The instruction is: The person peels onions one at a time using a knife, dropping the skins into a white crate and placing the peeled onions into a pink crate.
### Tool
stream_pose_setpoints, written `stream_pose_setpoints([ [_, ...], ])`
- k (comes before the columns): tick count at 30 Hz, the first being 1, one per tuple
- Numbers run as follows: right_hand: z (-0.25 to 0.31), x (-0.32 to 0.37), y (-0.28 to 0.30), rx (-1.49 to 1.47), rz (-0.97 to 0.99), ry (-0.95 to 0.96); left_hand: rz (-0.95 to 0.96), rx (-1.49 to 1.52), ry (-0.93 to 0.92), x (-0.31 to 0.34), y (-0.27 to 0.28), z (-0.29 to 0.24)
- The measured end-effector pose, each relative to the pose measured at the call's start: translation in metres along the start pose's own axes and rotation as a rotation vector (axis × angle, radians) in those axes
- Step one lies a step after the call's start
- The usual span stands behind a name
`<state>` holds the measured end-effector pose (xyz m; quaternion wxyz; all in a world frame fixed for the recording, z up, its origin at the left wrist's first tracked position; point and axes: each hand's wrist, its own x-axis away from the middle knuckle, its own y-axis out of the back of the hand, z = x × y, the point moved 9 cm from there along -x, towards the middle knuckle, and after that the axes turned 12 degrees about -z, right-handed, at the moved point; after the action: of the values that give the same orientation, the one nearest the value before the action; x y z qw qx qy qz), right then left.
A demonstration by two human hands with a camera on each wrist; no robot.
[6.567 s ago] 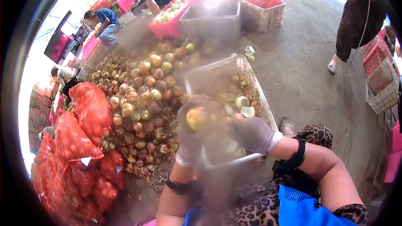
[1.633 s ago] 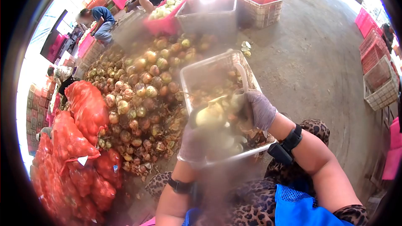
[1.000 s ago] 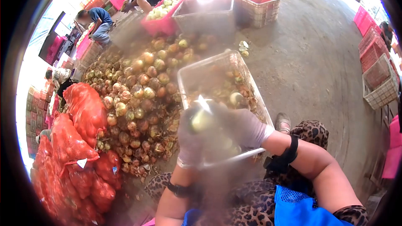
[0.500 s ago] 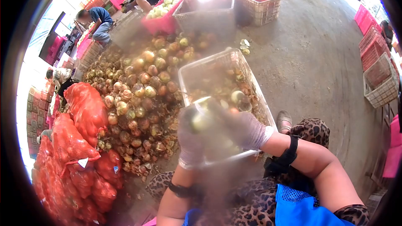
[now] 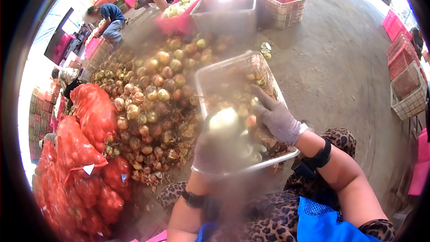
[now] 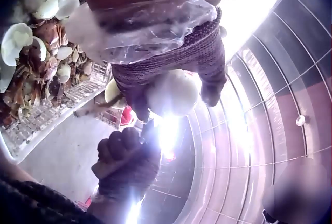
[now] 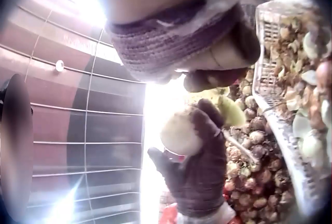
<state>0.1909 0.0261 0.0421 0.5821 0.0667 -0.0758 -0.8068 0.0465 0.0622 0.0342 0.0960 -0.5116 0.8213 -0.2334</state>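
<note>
My gloved left hand (image 5: 208, 150) holds a pale peeled onion (image 5: 224, 119) over the near part of the white crate; a blur on the lens veils that hand. In the left wrist view the onion (image 6: 174, 92) sits between fingers and thumb. My gloved right hand (image 5: 277, 118) is above the crate's right side, apart from the onion in the head view. Its fingers curl round a small knife (image 6: 148, 130), mostly hidden by the fist. A yellow-green piece of peel (image 7: 232, 111) shows beside the onion in the right wrist view.
The white crate (image 5: 286, 156) holds skins and cut peel. Left of it spreads a heap of unpeeled onions (image 5: 152, 94), with red mesh sacks (image 5: 89, 152) nearer. Behind are a pink crate of peeled onions (image 5: 172, 24), a grey crate (image 5: 224, 20) and two people working.
The onion in my left hand showed orange skin at first and is now pale. Over the last half second my right hand has moved away from it, to the right.
</note>
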Motion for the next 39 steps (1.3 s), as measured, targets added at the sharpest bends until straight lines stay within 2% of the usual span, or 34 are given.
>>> stream_pose_setpoints([
  [2, 0.001, 0.002, -0.004, -0.113, 0.026, -0.049, 0.026, 0.08, 0.005, 0.001, -0.005, -0.001],
  [4, 0.008, 0.006, -0.015, -0.021, 0.083, 0.119, 0.067, 0.155, 0.026, 0.003, -0.015, -0.004],
  [6, 0.017, 0.011, -0.026, 0.102, 0.059, 0.354, 0.002, 0.475, 0.199, 0.002, -0.016, 0.007],
  [7, 0.019, 0.017, -0.033, 0.18, 0.013, 0.504, 0.102, 0.646, 0.266, 0.002, -0.026, 0.007],
  [8, 0.015, 0.019, -0.039, 0.184, 0.017, 0.531, 0.198, 0.806, 0.351, 0.002, -0.035, 0.006],
  [11, 0.005, 0.021, -0.057, 0.203, -0.023, 0.614, 0.104, 0.594, 0.258, -0.002, -0.032, 0.005],
  [14, -0.014, 0.011, -0.058, -0.348, -0.034, 0.207, 0.023, 0.439, 0.213, -0.008, -0.028, 0.008],
  [17, -0.005, 0.007, -0.047, -0.445, -0.068, 0.11, -0.024, 0.622, 0.213, -0.014, -0.026, 0.013],
  [19, -0.004, 0.007, -0.042, -0.419, -0.06, 0.029, -0.057, 0.668, 0.279, -0.016, -0.028, 0.017],
  [20, 0.011, 0.007, -0.033, -0.218, -0.108, 0.199, -0.075, 0.692, 0.31, -0.019, -0.029, 0.019],
  [22, 0.038, 0.012, -0.021, 0.192, -0.193, 0.531, -0.109, 0.499, 0.316, -0.02, -0.031, 0.015],
  [25, 0.013, 0.002, -0.023, 0.01, -0.058, 0.364, -0.149, 0.253, 0.324, -0.015, -0.027, 0.009],
  [27, -0.023, -0.005, -0.025, -0.316, -0.005, 0.023, -0.147, 0.154, 0.317, -0.016, -0.012, 0.011],
  [28, -0.044, -0.006, -0.029, -0.681, 0.013, -0.258, -0.141, 0.212, 0.342, -0.013, -0.011, 0.012],
  [29, -0.05, -0.004, -0.031, -1.048, -0.056, -0.547, -0.133, 0.271, 0.366, -0.01, -0.011, 0.011],
  [31, -0.044, -0.022, 0.006, -0.057, -0.072, -0.101, -0.065, 0.371, 0.373, -0.005, -0.011, 0.01],
  [32, -0.047, -0.007, 0.006, -0.221, -0.045, -0.521, -0.076, 0.411, 0.371, -0.005, -0.011, 0.009],
  [34, -0.014, -0.012, -0.001, -0.054, -0.008, -0.215, -0.109, 0.498, 0.358, -0.005, -0.01, 0.009],
  [37, 0.022, 0.007, -0.021, 0.182, 0.051, 0.232, -0.097, -0.196, -0.112, -0.017, 0.015, 0.01],
  [39, 0.019, 0.02, -0.031, 0.397, 0.074, 0.428, -0.054, 0.118, 0.074, -0.016, 0.019, 0.024],
])
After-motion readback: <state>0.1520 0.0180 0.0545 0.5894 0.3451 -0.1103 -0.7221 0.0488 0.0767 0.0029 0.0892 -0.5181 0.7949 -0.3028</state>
